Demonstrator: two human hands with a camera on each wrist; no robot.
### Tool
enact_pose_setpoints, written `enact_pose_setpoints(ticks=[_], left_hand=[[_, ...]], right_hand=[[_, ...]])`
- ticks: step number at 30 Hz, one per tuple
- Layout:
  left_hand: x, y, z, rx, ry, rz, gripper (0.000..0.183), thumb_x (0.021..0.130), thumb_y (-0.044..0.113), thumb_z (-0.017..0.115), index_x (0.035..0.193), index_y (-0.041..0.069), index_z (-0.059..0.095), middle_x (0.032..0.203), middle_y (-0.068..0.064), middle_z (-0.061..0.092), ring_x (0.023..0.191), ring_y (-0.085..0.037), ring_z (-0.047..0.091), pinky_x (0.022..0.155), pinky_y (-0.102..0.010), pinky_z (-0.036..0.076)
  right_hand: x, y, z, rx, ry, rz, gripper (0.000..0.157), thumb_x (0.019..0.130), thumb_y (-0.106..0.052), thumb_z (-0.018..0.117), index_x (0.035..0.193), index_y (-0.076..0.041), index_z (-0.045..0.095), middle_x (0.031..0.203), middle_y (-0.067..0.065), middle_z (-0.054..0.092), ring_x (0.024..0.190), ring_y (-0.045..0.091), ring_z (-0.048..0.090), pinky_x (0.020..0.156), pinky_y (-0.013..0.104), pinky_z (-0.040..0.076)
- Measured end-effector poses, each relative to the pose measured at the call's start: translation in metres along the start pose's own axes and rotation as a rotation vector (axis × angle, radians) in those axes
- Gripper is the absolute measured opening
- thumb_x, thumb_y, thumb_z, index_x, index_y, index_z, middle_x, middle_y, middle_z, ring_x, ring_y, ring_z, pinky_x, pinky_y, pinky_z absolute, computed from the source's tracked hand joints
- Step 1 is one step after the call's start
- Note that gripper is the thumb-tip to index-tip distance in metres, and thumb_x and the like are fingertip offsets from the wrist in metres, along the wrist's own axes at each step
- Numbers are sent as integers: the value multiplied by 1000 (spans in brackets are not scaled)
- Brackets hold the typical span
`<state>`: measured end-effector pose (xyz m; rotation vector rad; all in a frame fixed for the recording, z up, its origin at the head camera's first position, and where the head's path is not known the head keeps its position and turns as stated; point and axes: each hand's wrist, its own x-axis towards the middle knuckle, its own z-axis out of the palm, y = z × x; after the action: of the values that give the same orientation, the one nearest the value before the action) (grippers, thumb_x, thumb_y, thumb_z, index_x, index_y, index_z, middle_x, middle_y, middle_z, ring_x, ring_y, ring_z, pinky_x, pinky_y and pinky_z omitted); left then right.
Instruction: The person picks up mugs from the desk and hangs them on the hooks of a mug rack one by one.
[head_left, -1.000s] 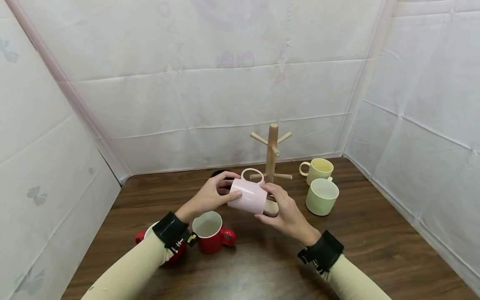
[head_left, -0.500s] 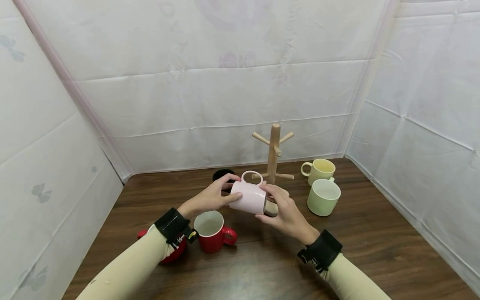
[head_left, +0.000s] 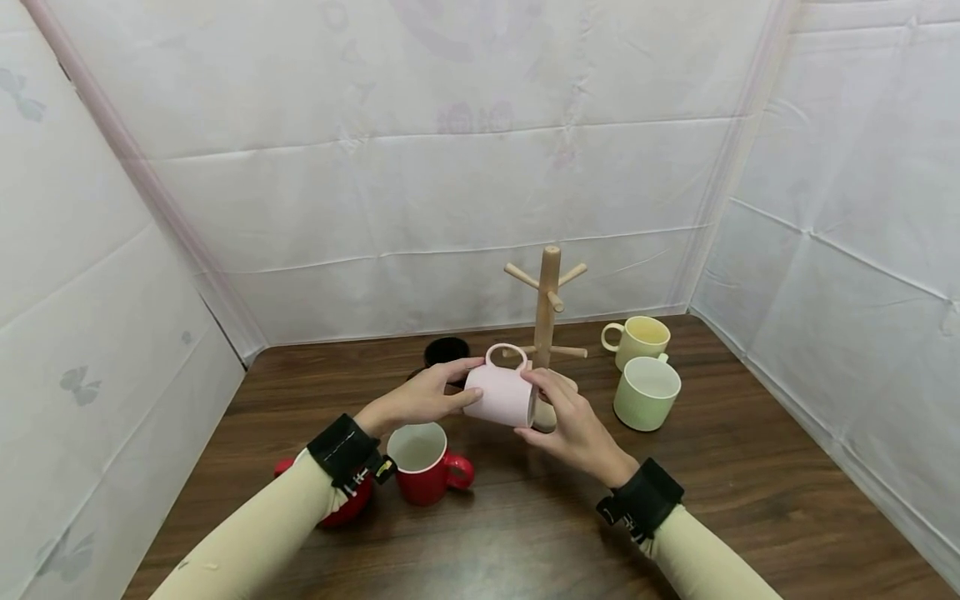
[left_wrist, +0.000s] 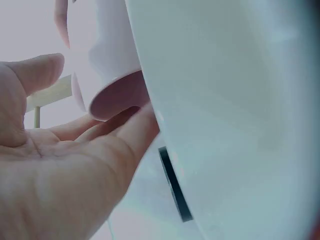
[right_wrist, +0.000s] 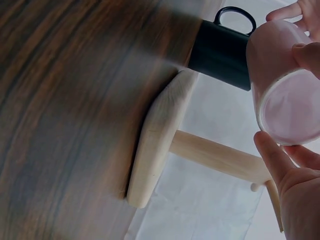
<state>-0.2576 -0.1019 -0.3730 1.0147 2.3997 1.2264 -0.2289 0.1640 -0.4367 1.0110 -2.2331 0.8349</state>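
A pink mug [head_left: 501,397] is held on its side between both hands, its handle pointing up, above the table in front of the wooden mug tree [head_left: 548,308]. My left hand [head_left: 416,395] holds the mug's left end, thumb in front and fingers behind, partly hidden. At its right end my right hand [head_left: 573,427] grips it between thumb and fingers. The right wrist view shows the pink mug [right_wrist: 277,55] close to the black mug [right_wrist: 220,55] and the mug tree's base [right_wrist: 162,140]. A large pale curved surface [left_wrist: 225,100] fills much of the left wrist view.
A red mug [head_left: 423,483] stands below my left hand; another red mug [head_left: 352,504] is partly hidden by the left forearm. Yellow [head_left: 643,340] and green [head_left: 647,400] mugs stand at right. The black mug [head_left: 446,350] is behind my left hand. White sheeting [head_left: 450,208] surrounds the table.
The pink mug has shifted slightly right and down with both hands still on it. My left hand has lowered a little, leaving more of the black mug visible behind it.
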Motion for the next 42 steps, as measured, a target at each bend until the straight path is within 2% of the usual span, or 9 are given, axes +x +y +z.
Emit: enact_pose_setpoints(ticks=[3,6,10,14,16,21,31,42], left_hand=[[-1,1,0,139,13,27,58,94,33,54,144,12,32,138,-5,43,114,-15,49,85,-33,48],[-3,4,-1,251,24,51,58,94,33,54,143,10,33,141,-7,41,118,-16,46,91,-37,44],[-5,10,-3,352,14,90,60,93,30,55,143,5,33,144,-13,35,125,-22,39,97,-45,39],[-1,14,-5,440,-12,141,60,92,29,57,141,2,35,145,-15,34,129,-23,33,102,-45,34],[1,15,-7,458,-26,159,59,92,28,58,140,2,37,144,-15,36,128,-22,34,102,-43,34],[4,15,-9,479,-65,145,59,91,29,59,139,4,38,144,-13,36,128,-18,34,103,-39,32],[12,9,-12,522,-118,133,62,89,32,61,141,6,37,146,-10,34,129,-17,33,103,-39,32],[22,8,-12,545,-161,102,65,89,36,60,142,8,35,147,-6,32,129,-15,32,104,-34,31]], right_hand=[[-1,1,1,-17,-5,3,80,71,-32,78,138,-13,39,135,0,43,123,18,38,93,39,43],[-3,3,1,-25,-8,4,79,72,-32,78,138,-13,39,135,1,43,124,19,37,94,40,42],[-3,5,2,-32,-9,10,79,73,-32,78,139,-13,38,135,4,43,123,19,38,92,37,44],[-4,7,1,-42,2,18,79,72,-32,78,138,-12,40,134,7,43,122,20,39,91,38,45],[-4,8,0,-51,4,19,79,72,-32,78,138,-12,40,134,7,44,122,21,40,92,40,44],[-4,9,-1,-64,-3,19,78,72,-32,78,137,-11,40,134,9,44,123,23,39,92,43,44],[-5,12,-2,-83,-32,47,78,73,-32,77,139,-12,38,133,9,43,121,19,40,91,38,45],[-8,16,-2,-122,-25,77,79,71,-29,79,138,-12,39,134,13,42,120,19,40,90,39,45]])
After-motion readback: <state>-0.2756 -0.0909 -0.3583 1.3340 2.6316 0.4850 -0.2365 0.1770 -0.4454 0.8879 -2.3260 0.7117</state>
